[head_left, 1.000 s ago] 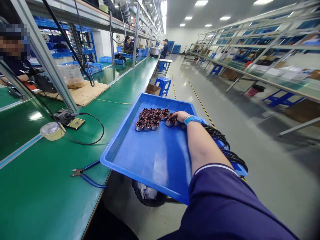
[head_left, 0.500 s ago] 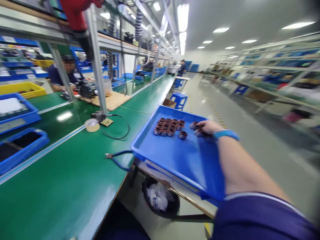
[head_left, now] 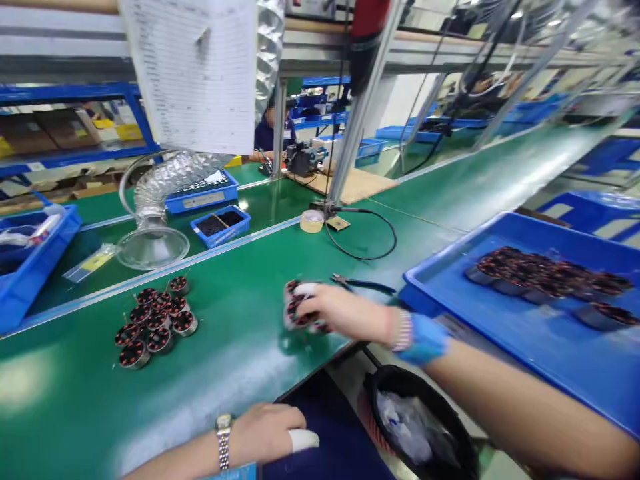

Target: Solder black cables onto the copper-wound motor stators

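Note:
My right hand is closed around a cluster of small round metal parts with red and black tops, just over the green bench. It has a white finger cover and a blue wristband. To its left, several like round parts stand grouped on the bench. My left hand is near the bench's front edge by my lap, holding nothing, fingers loosely out. One of its digits has a white cover. More of these parts sit in a blue tray at the right.
Blue-handled cutters lie beyond my right hand. Behind are a tape roll, a black cable, a duct funnel and small blue bins. A black waste bin stands below the edge. A person works across the bench.
My right hand has moved left from the tray to over the bench with several round parts in it. The view has swung left, and my left hand now shows.

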`<state>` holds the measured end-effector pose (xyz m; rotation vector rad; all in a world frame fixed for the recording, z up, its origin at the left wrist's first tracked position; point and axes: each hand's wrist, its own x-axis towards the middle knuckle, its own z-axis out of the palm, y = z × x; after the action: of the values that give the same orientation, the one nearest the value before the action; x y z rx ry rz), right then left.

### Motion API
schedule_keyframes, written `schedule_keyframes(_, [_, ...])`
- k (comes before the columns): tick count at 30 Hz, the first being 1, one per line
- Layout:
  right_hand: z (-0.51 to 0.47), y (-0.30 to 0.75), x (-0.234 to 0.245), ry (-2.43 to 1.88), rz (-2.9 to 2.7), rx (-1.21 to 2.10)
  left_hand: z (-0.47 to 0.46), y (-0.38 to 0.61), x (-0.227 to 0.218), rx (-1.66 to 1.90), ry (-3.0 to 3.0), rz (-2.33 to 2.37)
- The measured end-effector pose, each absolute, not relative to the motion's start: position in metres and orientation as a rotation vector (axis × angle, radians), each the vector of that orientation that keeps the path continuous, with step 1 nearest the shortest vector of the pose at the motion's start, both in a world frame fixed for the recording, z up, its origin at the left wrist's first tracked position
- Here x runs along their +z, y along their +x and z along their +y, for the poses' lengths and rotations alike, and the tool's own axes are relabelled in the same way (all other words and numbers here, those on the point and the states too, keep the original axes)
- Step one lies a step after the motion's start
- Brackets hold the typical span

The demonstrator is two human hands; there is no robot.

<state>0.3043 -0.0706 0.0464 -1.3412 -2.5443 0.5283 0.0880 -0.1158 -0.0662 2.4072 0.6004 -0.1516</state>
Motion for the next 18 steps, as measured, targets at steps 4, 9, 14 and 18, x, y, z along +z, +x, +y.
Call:
schedule_keyframes(4, [-0.030, 0.194, -0.001, -1.243, -2.775, 0.488, -0.113, 0.083, -0.072, -0.084, 2.433, 0.545])
schedule_keyframes(9, [-0.003, 0.156, 0.006, -1.139, -2.938, 0.539, -0.108, 0.082, -0.072, -0.063, 2.435, 0.465])
schedule_keyframes(14, [-0.005, 0.260, 0.078, -1.070, -2.698, 0.438, -0.102, 0.081, -0.056, -0.004, 2.281, 0.528])
schedule_keyframes(18, [-0.048, 0.413, 0.126, -1.630, -2.400, 0.290, -0.099, 0.062, -0.065, 0.216, 2.380, 0.449])
